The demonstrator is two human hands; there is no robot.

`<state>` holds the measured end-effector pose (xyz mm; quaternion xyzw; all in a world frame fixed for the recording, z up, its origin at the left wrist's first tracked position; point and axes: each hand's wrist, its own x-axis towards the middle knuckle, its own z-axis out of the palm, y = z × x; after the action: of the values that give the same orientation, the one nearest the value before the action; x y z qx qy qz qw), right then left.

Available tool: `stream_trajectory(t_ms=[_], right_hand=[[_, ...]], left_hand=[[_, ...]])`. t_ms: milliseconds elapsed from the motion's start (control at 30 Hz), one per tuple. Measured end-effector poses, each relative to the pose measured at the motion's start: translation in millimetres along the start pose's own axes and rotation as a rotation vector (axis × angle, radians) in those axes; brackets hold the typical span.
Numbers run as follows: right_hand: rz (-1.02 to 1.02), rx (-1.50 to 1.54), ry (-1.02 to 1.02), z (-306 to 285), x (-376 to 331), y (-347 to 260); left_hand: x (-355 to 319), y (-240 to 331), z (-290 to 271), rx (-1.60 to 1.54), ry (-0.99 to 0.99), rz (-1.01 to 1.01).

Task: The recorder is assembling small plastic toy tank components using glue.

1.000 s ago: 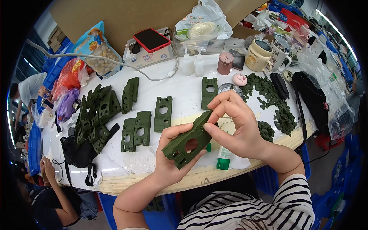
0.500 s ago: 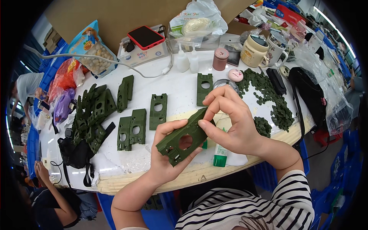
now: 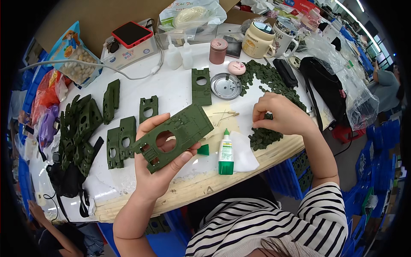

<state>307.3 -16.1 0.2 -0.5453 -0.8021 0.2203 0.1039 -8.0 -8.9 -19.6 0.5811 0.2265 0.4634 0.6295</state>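
While a dark-green model tank hull (image 3: 190, 122) is gripped by the left hand (image 3: 150, 182), the right hand (image 3: 280, 113) is held above a small heap of dark-green flat pieces (image 3: 264, 139) to its right. The hull is raised over the front of the white table (image 3: 173, 97), its right end tilted upward in view; its lower edge is pressed by the thumb, its far edge is supported by the fingers, and skin is glimpsed through its large round hole. The right hand's fingers are curled, with thumb and fingertips brought close together; whether anything is pinched between them cannot be told.

Just right of the hull, a glue bottle (image 3: 226, 154) with a green base is stood beside a white sheet (image 3: 247, 157), and a green cap (image 3: 204, 150) is placed near the left fingertips. Thin sticks (image 3: 224, 115) are laid beyond the bottle, below a round metal lid (image 3: 226, 86). More pieces are scattered in a wide spread (image 3: 274, 79) beyond the right hand. Beyond the held hull, a single loose hull (image 3: 201, 92) is set flat, and at far left similar hulls are gathered in a jumbled pile (image 3: 83, 124).
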Motion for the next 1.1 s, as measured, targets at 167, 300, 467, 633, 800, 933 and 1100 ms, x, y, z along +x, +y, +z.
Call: stream_trajectory(t_ms=[167,300,467,633,800,933,1100], right_hand=[[-0.013,-0.055,-0.095,10.9,7.0,6.7],[0.013,0.067,-0.131,7.1,7.8,4.0],[0.018,0.479,0.046,-2.8,2.8,-25.8],[-0.034,0.35,-0.009,-6.0,6.7,-22.8],[-0.008,0.23,-0.016,7.7,1.4,-5.1],[-0.065,0.068,0.07,13.6,-0.9,-9.8],[-0.176,-0.221,0.157,33.2,-2.5,-14.1]], left_hand=[[-0.2,-1.0,0.3,0.001,0.016,-0.039],[1.7,1.8,1.1,-0.066,0.026,-0.11],[0.4,4.1,0.6,-0.13,0.038,-0.155],[1.1,5.8,-0.2,-0.166,0.048,-0.184],[1.3,5.1,-0.4,-0.176,0.032,-0.189],[0.4,5.0,0.5,-0.162,0.032,-0.187],[1.0,4.8,1.5,-0.139,0.037,-0.185]])
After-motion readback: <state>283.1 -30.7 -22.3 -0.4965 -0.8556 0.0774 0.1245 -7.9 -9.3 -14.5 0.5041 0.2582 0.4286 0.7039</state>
